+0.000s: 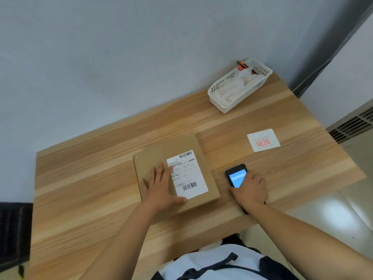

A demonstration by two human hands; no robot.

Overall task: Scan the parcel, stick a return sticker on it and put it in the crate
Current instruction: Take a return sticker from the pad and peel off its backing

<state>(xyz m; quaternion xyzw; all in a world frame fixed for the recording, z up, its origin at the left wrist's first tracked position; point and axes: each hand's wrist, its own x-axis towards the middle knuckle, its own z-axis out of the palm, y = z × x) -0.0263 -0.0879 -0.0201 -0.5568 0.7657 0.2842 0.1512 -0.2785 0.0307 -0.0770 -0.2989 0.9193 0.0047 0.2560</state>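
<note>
A flat brown cardboard parcel (177, 146) lies on the wooden table (90, 178), with a white shipping label (188, 172) carrying two barcodes on its right half. My left hand (161, 186) rests flat on the parcel, fingers spread, partly over the label's left edge. To the right of the parcel, my right hand (251, 188) grips a black handheld scanner (235, 175) with a lit blue screen, low over the table. A white return sticker (263, 140) with red characters lies on the table, farther back and right.
A white plastic basket (240, 85) with white papers and an orange-black tool stands at the table's back right, near the wall. A dark crate (14, 229) shows at the left edge, below table level. A floor vent (353, 124) is at the right.
</note>
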